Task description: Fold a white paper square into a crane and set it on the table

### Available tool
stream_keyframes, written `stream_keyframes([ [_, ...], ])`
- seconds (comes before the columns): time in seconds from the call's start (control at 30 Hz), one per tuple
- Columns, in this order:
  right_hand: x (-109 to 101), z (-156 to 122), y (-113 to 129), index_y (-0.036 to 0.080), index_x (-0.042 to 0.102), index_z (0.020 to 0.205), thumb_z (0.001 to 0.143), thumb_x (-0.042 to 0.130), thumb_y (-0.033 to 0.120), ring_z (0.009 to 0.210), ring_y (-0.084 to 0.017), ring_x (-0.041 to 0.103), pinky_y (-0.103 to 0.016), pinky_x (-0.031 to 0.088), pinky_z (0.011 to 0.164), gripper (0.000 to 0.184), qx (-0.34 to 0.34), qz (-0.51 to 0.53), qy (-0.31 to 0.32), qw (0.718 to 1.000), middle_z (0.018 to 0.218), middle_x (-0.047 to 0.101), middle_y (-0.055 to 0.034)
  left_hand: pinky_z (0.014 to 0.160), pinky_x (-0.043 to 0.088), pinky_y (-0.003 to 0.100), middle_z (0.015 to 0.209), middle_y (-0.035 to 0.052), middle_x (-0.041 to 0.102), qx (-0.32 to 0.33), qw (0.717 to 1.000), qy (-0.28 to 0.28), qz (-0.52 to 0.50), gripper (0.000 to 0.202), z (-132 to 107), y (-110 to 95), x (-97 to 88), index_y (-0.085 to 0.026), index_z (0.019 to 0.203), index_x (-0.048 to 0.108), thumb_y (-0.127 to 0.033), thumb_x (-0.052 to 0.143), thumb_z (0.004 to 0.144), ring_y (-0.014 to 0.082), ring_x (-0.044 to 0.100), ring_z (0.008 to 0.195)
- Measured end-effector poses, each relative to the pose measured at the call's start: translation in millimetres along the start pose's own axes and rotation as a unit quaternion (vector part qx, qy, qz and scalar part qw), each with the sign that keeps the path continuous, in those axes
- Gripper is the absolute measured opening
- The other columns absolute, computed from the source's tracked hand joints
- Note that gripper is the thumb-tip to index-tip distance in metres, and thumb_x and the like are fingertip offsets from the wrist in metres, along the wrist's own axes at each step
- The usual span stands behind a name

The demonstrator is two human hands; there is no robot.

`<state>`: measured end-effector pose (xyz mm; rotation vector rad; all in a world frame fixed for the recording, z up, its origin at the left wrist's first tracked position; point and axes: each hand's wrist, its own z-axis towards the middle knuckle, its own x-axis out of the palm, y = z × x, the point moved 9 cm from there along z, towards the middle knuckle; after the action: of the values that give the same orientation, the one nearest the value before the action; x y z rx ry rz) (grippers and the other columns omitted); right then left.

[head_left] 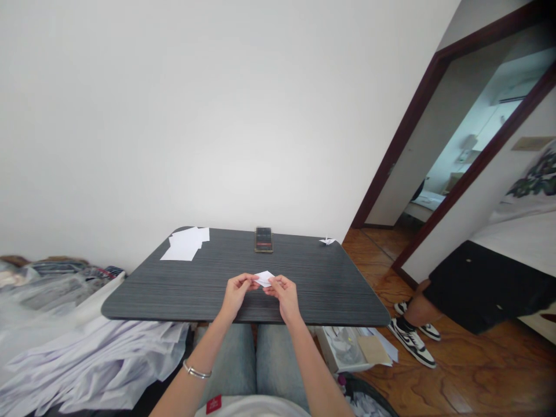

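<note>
A small folded piece of white paper is held just above the dark table, between my two hands. My left hand pinches its left corner with thumb and fingertips. On the opposite corner, my right hand grips it the same way. The paper looks roughly diamond-shaped, with fold lines too small to make out fully. Beyond it, near the table's back edge, a phone lies or leans with its screen lit. A folded white paper piece with raised points sits at the back right corner.
Several white paper sheets overlap at the table's back left. White cloth is heaped at lower left, beside plastic-wrapped items. A box of things stands below the table at right. Another person stands near the doorway.
</note>
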<state>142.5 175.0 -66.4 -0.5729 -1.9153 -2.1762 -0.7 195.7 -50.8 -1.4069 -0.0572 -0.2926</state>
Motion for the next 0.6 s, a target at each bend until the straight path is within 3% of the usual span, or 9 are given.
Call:
stream_keyframes([
  [0.27, 2.4, 0.1, -2.2, 0.015, 0.053, 0.074, 0.062, 0.07, 0.031, 0.048, -0.015, 0.064, -0.021, 0.051, 0.046, 0.026, -0.003, -0.02, 0.009, 1.0, 0.052, 0.065, -0.0006, 0.058, 0.05, 0.024, 0.059, 0.0004, 0.064, 0.005, 1.0, -0.019, 0.014, 0.02, 2.0, 2.8, -1.8, -0.013, 0.064, 0.057, -0.026, 0.07, 0.058, 0.0132, 0.061, 0.056],
  [0.47, 3.7, 3.1, -5.2, 0.017, 0.047, 0.087, 0.063, 0.068, 0.033, 0.05, -0.017, 0.065, -0.024, 0.052, 0.046, 0.036, -0.018, -0.041, 0.025, 0.999, 0.054, 0.066, 0.0002, 0.058, 0.051, 0.026, 0.058, -0.0038, 0.063, -0.006, 1.0, -0.031, -0.003, 0.044, 2.8, 5.9, -4.2, -0.016, 0.093, 0.048, -0.027, 0.071, 0.057, 0.0127, 0.061, 0.053],
  [0.6, 3.9, 3.2, -4.2, 0.017, 0.048, 0.088, 0.063, 0.068, 0.031, 0.052, -0.017, 0.065, -0.025, 0.053, 0.049, 0.035, -0.023, -0.053, 0.028, 0.998, 0.056, 0.067, 0.0, 0.058, 0.051, 0.026, 0.063, 0.0002, 0.066, -0.035, 0.999, -0.012, -0.007, 0.039, 2.5, 10.5, -2.0, -0.012, 0.087, 0.055, -0.028, 0.072, 0.055, 0.0141, 0.062, 0.055],
])
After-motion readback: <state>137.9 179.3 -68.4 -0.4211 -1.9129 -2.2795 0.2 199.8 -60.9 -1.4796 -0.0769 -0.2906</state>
